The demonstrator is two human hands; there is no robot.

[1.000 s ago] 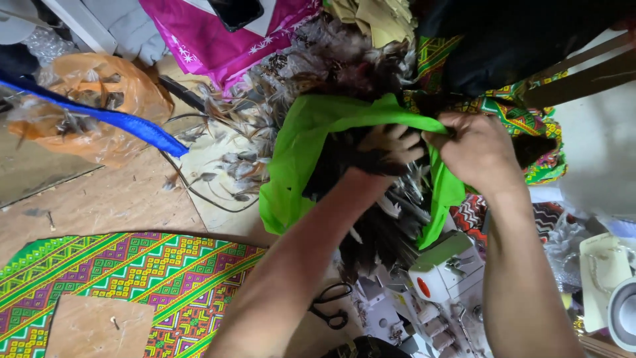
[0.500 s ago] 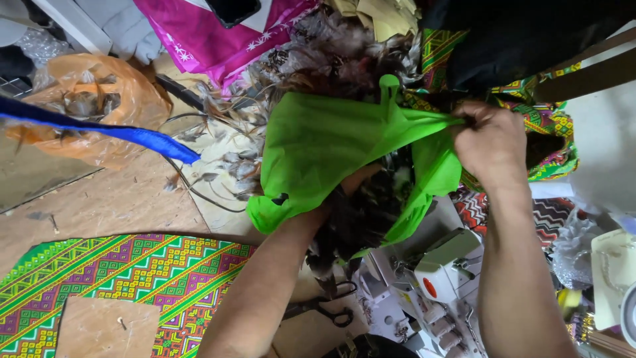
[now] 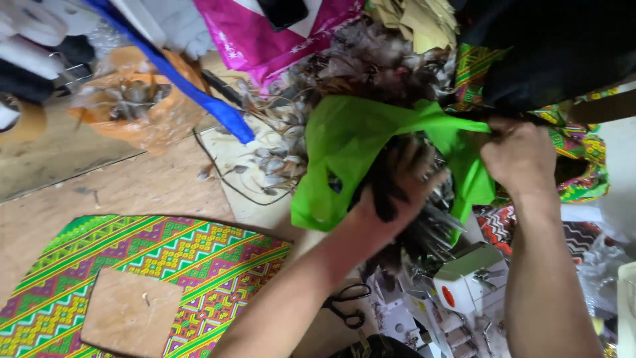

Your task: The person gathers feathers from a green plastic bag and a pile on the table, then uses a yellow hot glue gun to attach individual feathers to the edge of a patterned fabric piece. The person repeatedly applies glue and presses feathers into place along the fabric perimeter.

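Hands first: our left hand (image 3: 397, 199) is fisted around a bundle of dark feathers (image 3: 424, 232), fingers wrapped tight, quills poking out toward the sewing machine (image 3: 464, 292) below. Our right hand (image 3: 520, 156) pinches the handle end of the green plastic bag (image 3: 351, 146), fingers pressed together on the gathered plastic. Bag sits over the far middle of the wooden tabletop (image 3: 132, 185), draped on the loose feather pile (image 3: 371, 59). Key relation: bag mouth lies just left of and above the left fist, touching it; the bundle's long axis runs roughly from bag toward the machine. Left hand is the nearer one to the opening; right only holds it taut. Patterned cloth (image 3: 152, 265) lies at the near left corner, orange bag (image 3: 139, 106) far left.
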